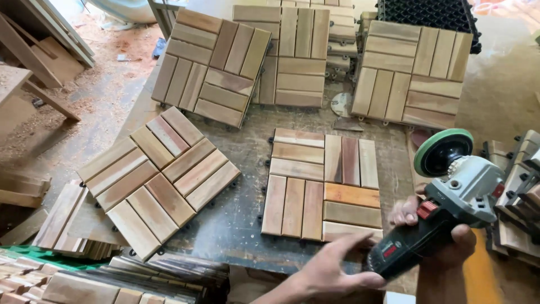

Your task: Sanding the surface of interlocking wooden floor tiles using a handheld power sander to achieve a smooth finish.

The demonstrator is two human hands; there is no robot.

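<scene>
The angle grinder [444, 211] sits low on the right, lifted clear of the surface [242, 225], its green-rimmed sanding disc [442, 152] tilted up and away. The right hand [444, 242] has its grip wrapped tight around the dark body of the tool. The left hand [329, 270] reaches in from below, fingers spread and loose, touching the rear end of the grinder without closing on it. Just left of the tool lies a wooden deck tile [322, 186] of 4 slat blocks, flat on the dusty surface. Another tile [158, 180] lies turned at an angle further left, and 3 more tiles [211, 66] rest along the far edge. Stacked tiles [520, 197] crowd the right side.
</scene>
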